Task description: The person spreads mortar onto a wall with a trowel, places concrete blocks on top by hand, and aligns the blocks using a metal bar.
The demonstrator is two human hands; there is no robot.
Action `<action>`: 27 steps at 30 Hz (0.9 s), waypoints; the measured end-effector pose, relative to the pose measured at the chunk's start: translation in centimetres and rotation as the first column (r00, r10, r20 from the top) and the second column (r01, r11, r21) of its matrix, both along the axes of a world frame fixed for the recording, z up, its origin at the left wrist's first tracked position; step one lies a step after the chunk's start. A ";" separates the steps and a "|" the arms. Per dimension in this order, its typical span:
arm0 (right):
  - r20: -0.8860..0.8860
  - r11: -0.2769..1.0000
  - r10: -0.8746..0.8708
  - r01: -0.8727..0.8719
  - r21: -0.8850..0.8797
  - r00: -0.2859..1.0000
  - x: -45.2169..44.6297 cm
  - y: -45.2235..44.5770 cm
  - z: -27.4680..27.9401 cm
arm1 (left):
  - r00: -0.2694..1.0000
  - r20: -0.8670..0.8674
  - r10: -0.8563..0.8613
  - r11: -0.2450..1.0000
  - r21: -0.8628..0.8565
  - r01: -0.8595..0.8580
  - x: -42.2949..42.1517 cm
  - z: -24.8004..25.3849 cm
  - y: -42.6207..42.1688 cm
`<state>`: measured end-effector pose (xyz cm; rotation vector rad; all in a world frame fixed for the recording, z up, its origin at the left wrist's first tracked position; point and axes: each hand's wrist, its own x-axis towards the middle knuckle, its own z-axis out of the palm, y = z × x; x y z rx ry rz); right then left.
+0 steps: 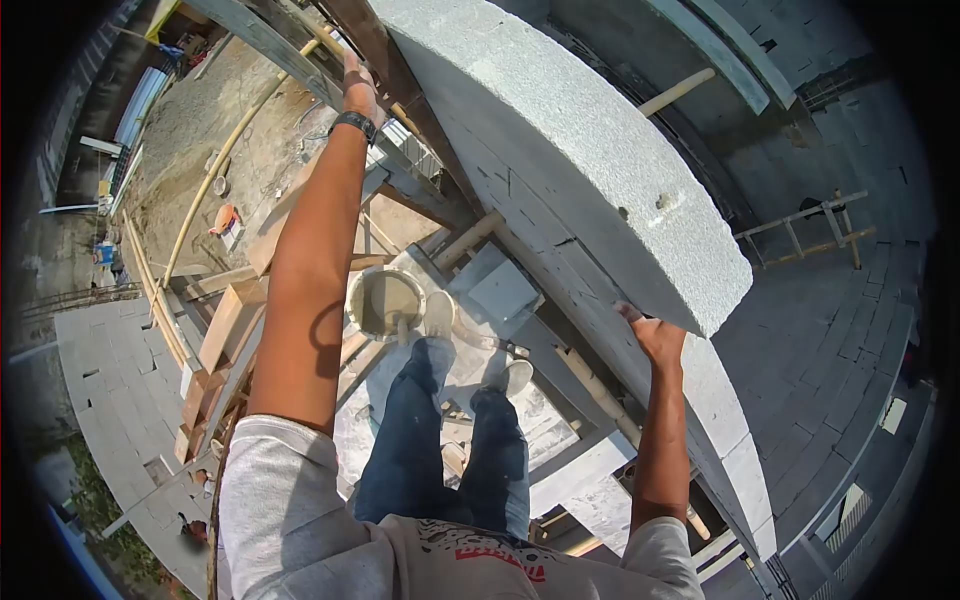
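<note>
A large light-grey concrete block (pixel 560 110) with a rough top lies along the upper course of a block wall (pixel 735 440). My right hand (pixel 655 335) is closed at the near lower end of this block, with its thumb against the wall's side face. Farther up, my left hand (pixel 362 92), with a dark watch (pixel 356 124) on the wrist, is stretched to a timber post (pixel 300 65) of the scaffold. Its fingers look bent on the wood, partly hidden. Between my feet and the scaffold edge stands a round bucket (pixel 388 302) of grey mortar.
My shoes (pixel 515 376) rest on a mortar-stained platform (pixel 545 420). A grey block (pixel 500 290) lies beside the bucket. Bamboo poles (pixel 220 165) and planks (pixel 232 325) cross at left, above sandy ground far below. A ladder (pixel 805 230) lies beyond the wall.
</note>
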<state>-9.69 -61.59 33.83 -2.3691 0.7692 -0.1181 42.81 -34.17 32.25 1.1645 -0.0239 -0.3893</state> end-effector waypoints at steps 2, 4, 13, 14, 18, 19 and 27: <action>0.026 0.998 0.030 -0.029 -0.050 0.999 -0.1 -0.1 -0.4 | 0.995 0.029 0.094 0.995 0.016 -0.094 -1.7 1.0 -1.6; 0.035 0.995 0.056 -0.053 -0.088 0.998 0.0 -0.4 -0.8 | 0.994 0.024 0.110 0.990 0.091 -0.112 -1.7 1.1 -2.0; -0.036 1.000 0.016 -0.017 -0.022 0.999 -0.6 -0.2 -1.8 | 0.973 0.217 0.075 0.985 0.136 -0.106 1.0 -3.5 -1.9; -0.057 1.000 0.002 -0.002 0.004 0.998 -0.4 -0.1 -1.9 | 0.960 0.278 0.038 0.978 0.188 -0.094 4.1 -6.4 0.0; -0.089 0.994 -0.024 0.014 -0.112 0.996 -1.2 -0.4 -3.4 | 0.996 0.061 0.070 0.991 0.109 -0.077 -0.3 -2.0 -2.6; -0.109 0.992 -0.022 0.008 -0.125 0.994 -1.2 -0.4 -3.1 | 0.996 0.066 0.067 0.989 0.124 -0.075 0.2 -2.4 -2.1; -0.115 0.982 0.013 -0.035 -0.188 0.993 -0.1 -0.1 -1.7 | 0.994 0.075 0.080 0.988 0.125 -0.089 0.5 -2.8 -1.8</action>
